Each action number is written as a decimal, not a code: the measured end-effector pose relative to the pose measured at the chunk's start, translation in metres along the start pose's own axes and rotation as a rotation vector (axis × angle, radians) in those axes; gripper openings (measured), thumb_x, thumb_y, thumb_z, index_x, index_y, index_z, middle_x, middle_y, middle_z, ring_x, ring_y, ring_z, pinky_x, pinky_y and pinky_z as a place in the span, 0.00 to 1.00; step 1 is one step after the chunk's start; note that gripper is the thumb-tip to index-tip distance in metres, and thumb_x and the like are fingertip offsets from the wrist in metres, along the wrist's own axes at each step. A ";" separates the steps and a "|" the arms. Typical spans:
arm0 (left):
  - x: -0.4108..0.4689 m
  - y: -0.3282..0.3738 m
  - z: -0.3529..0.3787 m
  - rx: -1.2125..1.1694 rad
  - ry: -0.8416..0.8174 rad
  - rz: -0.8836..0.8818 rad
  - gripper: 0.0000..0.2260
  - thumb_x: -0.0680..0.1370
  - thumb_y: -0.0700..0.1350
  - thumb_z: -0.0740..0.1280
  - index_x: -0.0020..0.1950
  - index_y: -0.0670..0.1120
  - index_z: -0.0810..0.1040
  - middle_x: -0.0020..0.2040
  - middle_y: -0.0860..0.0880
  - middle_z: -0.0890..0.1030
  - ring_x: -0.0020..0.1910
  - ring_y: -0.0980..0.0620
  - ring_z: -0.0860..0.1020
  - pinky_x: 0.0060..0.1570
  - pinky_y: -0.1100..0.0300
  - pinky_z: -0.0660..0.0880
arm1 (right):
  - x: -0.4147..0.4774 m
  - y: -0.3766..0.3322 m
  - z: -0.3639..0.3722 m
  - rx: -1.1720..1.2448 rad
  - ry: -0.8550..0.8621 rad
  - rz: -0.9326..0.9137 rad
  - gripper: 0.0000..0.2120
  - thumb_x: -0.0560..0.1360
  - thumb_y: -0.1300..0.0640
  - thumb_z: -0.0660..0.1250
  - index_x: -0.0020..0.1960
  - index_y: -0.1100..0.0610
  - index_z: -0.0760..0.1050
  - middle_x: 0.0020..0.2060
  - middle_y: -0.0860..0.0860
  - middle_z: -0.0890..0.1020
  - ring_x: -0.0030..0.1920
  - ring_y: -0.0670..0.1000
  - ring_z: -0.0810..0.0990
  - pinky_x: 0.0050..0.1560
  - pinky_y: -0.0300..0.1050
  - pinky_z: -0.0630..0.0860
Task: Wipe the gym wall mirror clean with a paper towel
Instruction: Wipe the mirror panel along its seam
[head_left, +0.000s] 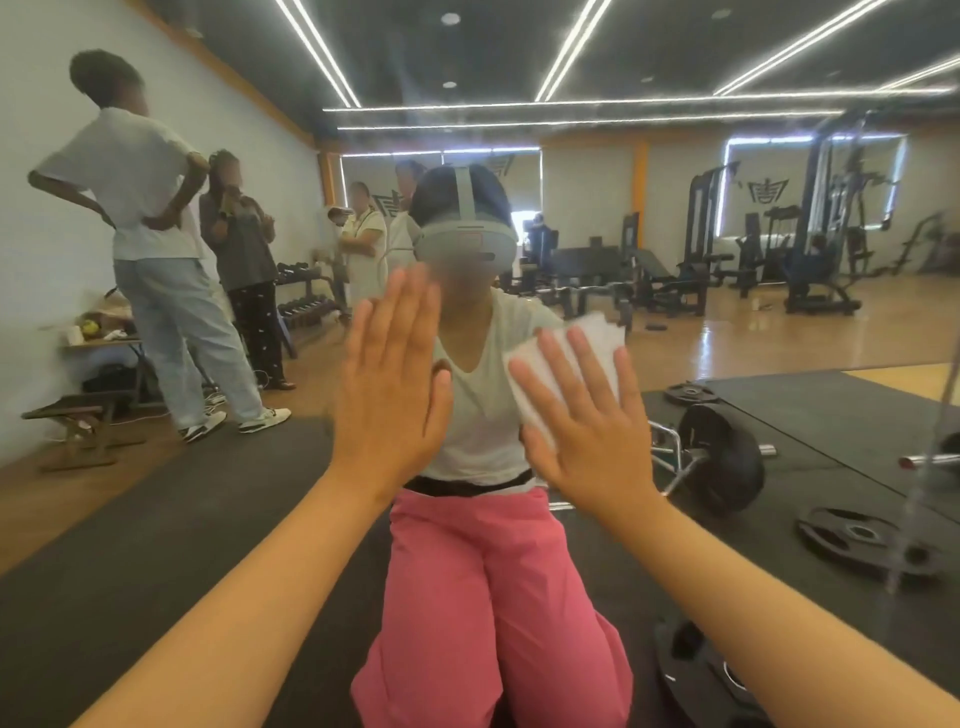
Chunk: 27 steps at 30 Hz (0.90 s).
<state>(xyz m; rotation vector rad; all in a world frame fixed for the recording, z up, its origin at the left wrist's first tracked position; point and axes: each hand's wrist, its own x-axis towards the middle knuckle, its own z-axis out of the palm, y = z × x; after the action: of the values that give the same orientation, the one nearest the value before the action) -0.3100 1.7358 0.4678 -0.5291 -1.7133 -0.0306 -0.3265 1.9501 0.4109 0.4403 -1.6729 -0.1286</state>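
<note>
Now, right hand (592, 436) pressing paper towel (589, 335), mirror (779, 338)

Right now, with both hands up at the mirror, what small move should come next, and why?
Probably slide the right hand sideways, keeping the paper towel pressed flat on the mirror. Its straight fingers pin the towel to the glass, ready for a stroke. The left hand is raised flat and holds nothing.

Left hand (390, 387) and right hand (589, 434) are raised ahead, palms flat (fingers straight).
</note>
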 end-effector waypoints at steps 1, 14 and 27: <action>0.001 0.009 0.003 -0.002 -0.009 0.050 0.31 0.79 0.45 0.57 0.80 0.38 0.51 0.81 0.40 0.54 0.80 0.43 0.52 0.79 0.50 0.43 | -0.019 -0.001 0.002 0.002 -0.012 -0.041 0.27 0.81 0.47 0.54 0.80 0.48 0.58 0.80 0.53 0.59 0.80 0.57 0.56 0.77 0.62 0.50; 0.031 0.050 0.035 0.098 -0.013 0.128 0.30 0.80 0.45 0.55 0.81 0.39 0.52 0.81 0.44 0.52 0.80 0.45 0.51 0.79 0.49 0.44 | -0.056 0.037 -0.003 -0.024 -0.081 -0.234 0.27 0.79 0.43 0.55 0.78 0.45 0.61 0.78 0.49 0.62 0.79 0.53 0.57 0.78 0.57 0.50; 0.031 0.053 0.033 0.091 -0.026 0.102 0.30 0.80 0.44 0.57 0.81 0.39 0.53 0.81 0.41 0.54 0.80 0.44 0.52 0.79 0.48 0.44 | 0.032 0.044 -0.019 0.004 0.023 0.355 0.26 0.82 0.48 0.53 0.79 0.53 0.62 0.79 0.58 0.60 0.79 0.60 0.54 0.77 0.65 0.49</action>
<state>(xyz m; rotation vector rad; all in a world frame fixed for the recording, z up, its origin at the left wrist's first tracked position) -0.3252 1.8035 0.4755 -0.5501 -1.7019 0.1269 -0.3201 1.9826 0.4587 0.1420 -1.7029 0.1416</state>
